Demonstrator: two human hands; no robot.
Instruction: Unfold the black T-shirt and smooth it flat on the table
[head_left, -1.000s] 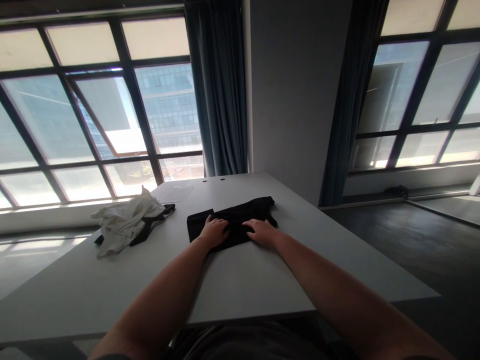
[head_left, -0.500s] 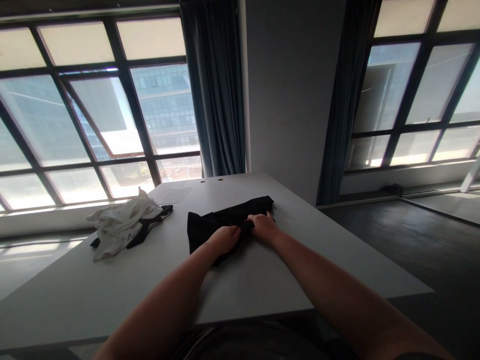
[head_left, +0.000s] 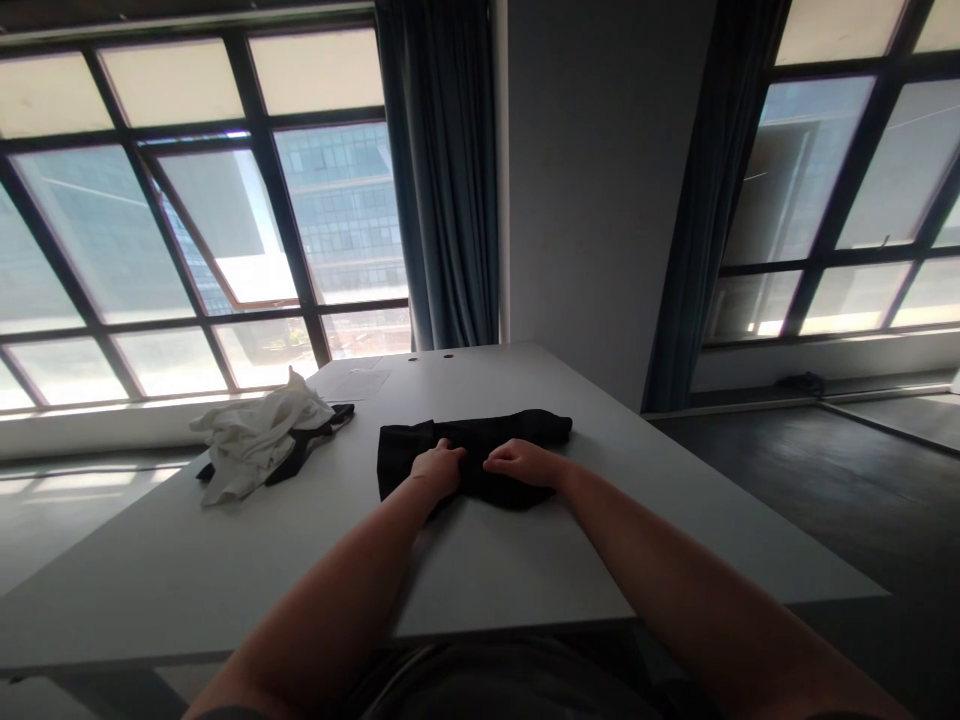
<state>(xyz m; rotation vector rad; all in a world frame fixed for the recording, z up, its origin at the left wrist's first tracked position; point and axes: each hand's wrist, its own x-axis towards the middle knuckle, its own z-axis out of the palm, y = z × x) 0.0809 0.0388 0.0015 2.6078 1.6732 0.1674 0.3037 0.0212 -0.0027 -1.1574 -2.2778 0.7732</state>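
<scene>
On the white table (head_left: pixel 495 575) in front of me lies a black garment (head_left: pixel 517 425), folded into a long bundle. Its exact kind does not show. My left hand (head_left: pixel 437 468) is closed on the cloth left of the middle, thumb and forefinger on top. Just to the right, my right hand (head_left: pixel 523 462) has its fingers curled into a pinch at the garment's near layer; the fold between the fingertips is too dark to see clearly. A small gap of black cloth shows between the hands.
A crumpled white cloth (head_left: pixel 259 435) lies to the left, with a black piece (head_left: pixel 300 455) partly under it. A sheet of paper (head_left: pixel 358 384) rests near the table's far edge. Behind stand windows, a blue curtain (head_left: pixel 450 200) and a grey pillar (head_left: pixel 592 200).
My hands have moved a little apart, the left one leftward. The garment's near part has been spread flatter and its far edge lies straighter. The view has shifted slightly.
</scene>
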